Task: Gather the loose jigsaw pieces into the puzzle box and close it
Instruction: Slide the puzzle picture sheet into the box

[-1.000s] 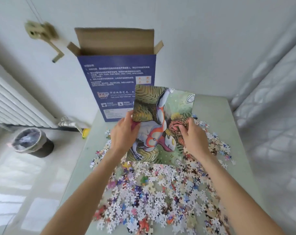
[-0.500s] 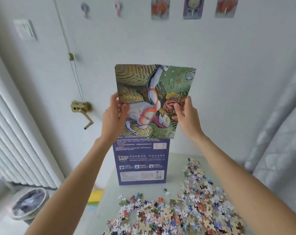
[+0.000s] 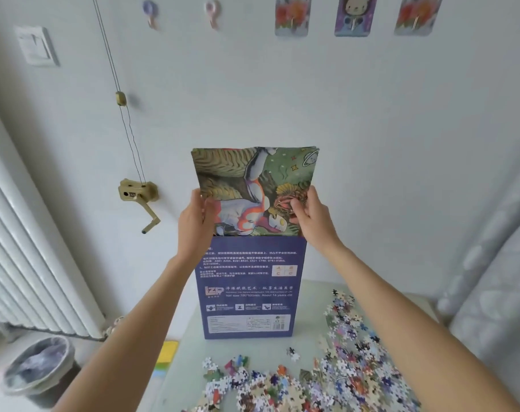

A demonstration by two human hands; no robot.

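Pieces [image 3: 327, 385] lie loose in a dense heap on the bench [image 3: 190, 370], spread across its near and right areas, with a few strays just in front of the box [image 3: 247, 289].

Box: blue, upright on the bench against the wall, printed back panel facing the camera. Its top edge is hidden behind the poster [image 3: 254, 185], so the opening cannot be seen.

Poster: a folded picture sheet, held upright directly above the box. Its lower edge meets the top of the blue panel; whether it has entered the box cannot be told.

Left hand [image 3: 194, 224]: grips the poster's left edge, thumb on the printed face, fingers curled behind the sheet.

Right hand [image 3: 313, 220]: grips the poster's right edge, thumb pressed on the printed face, fingers wrapped behind.

Both forearms reach up from the near corners of the view and converge on the poster.

Surroundings:
- Radiator [image 3: 23, 254] on the left wall.
- Bin [image 3: 38, 370] with a liner on the floor below the radiator.
- Crank [image 3: 139, 200] fixed to the wall left of the box, cords running up from it.
- Switch [image 3: 37, 46] high on the left.
- Three picture hooks [image 3: 354, 14] along the top of the wall.
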